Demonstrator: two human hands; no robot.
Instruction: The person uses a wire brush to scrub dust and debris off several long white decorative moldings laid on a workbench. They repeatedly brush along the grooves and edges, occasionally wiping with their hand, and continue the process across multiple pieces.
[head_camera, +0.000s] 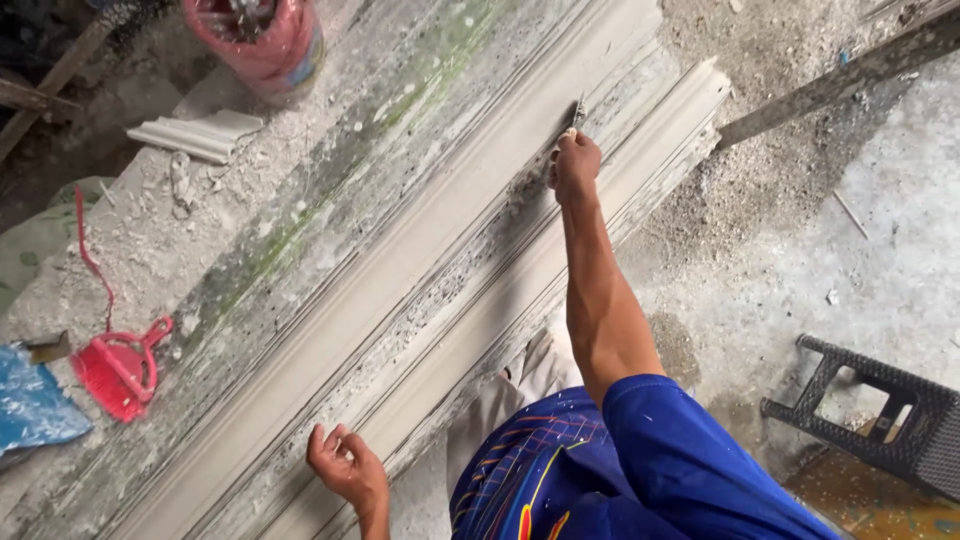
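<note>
— Dust and plaster crumbs cover the floor (880, 250) all round, and a long counter (300, 230) runs slantwise through the view, its top streaked white and green.

— What lies on it?

— A long pale moulding (420, 270), stretched along the counter's near edge from the lower left up to the far right end. The right hand (576, 165) is out at full reach near that far end, fingers shut round a small tool (578, 112) whose tip meets the moulding's ridge. What kind of tool, I cannot tell — it is too small.

— And the other hand?

— The left hand (345, 465) rests at the moulding's near edge, low in the view, fingers loosely curled and holding nothing; they seem to touch the rim.

— Anything else about?

— A red brush (118, 372) with a cord lies by the counter's left edge, next to a blue sheet (35, 405). Toward the far left corner sits a short piece of moulding (200, 133), and behind it a red bucket (262, 40). On the floor to the right stands a dark stool (880, 420), well apart from the counter, and a grey bar (840, 75) slants in from the upper right.
</note>
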